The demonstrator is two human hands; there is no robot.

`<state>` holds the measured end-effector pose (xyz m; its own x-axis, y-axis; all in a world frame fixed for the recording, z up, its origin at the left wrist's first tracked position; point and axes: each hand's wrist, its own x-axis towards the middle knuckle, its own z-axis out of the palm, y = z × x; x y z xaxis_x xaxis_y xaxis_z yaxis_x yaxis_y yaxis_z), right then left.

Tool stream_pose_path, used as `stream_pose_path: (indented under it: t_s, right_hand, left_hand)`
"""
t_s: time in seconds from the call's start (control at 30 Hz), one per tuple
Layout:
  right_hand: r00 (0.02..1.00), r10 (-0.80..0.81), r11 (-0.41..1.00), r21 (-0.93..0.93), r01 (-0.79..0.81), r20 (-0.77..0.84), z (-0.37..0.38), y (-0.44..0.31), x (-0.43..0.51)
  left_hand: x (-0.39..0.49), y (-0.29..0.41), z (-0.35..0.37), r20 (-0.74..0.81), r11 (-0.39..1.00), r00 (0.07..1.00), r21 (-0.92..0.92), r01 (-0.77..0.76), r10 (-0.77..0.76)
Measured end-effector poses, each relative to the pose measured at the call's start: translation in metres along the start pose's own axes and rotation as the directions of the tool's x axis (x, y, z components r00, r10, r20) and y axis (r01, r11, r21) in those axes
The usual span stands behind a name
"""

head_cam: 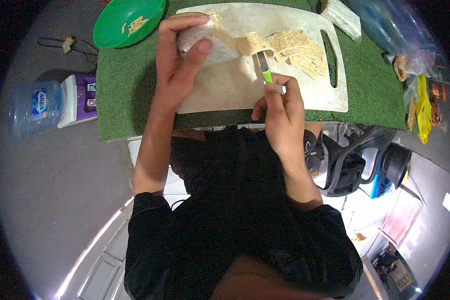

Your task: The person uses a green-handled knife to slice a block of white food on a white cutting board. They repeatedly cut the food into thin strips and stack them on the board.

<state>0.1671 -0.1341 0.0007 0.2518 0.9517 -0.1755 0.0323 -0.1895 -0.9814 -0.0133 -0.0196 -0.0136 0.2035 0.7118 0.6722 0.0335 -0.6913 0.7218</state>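
Observation:
A white plastic cutting board [217, 88] lies on green artificial turf. My left hand [183, 56] grips a plastic-wrapped block of tempeh, or something like it [219, 47], at the board's left part. My right hand [283, 108] holds a small knife with a green handle [265, 67], its blade pointing up the board at the lower edge of the pale slices. Those thin yellowish slices [292, 48] lie overlapped in a row from the block towards the board's handle slot. The exact contact of the blade tip is hidden under a slice.
A green bowl [112, 22] with a few strips stands at the upper left. Another wrapped block [343, 17] rests at the board's upper right corner, beside a large clear plastic container [393, 26]. A yellow plastic bag [423, 108] hangs at the right. Left stands a water dispenser [73, 99].

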Motion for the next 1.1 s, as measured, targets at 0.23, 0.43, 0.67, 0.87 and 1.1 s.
stream_pose_path:
  t_s: [0.23, 0.43, 0.67, 0.87, 1.1]
  right_hand:
    - [0.983, -0.142, 0.928, -0.329, 0.173, 0.115, 0.003, 0.005, 0.004]
    - [0.98, -0.097, 0.758, -0.625, 0.185, 0.172, -0.014, -0.031, -0.031]
    - [0.933, -0.311, 0.695, -0.626, 0.353, 0.181, 0.003, -0.035, -0.014]
    - [0.922, -0.323, 0.609, -0.699, 0.374, 0.212, 0.028, -0.022, -0.001]
    - [0.899, -0.36, 0.556, -0.717, 0.421, 0.249, 0.03, -0.016, 0.002]
  left_hand:
    - [0.0, 0.002, 0.001, 0.055, 1.0, 0.998, -0.023, 0.017, -0.015]
    - [0.0, -0.001, 0.0, 0.083, 0.998, 0.996, 0.045, 0.034, -0.037]
    - [-0.001, -0.002, 0.003, 0.118, 0.999, 0.992, 0.015, 0.05, -0.052]
    - [-0.001, -0.001, 0.001, 0.101, 0.995, 0.99, 0.039, 0.093, -0.097]
    - [-0.002, -0.002, 0.002, 0.107, 0.995, 0.99, 0.047, 0.092, -0.097]
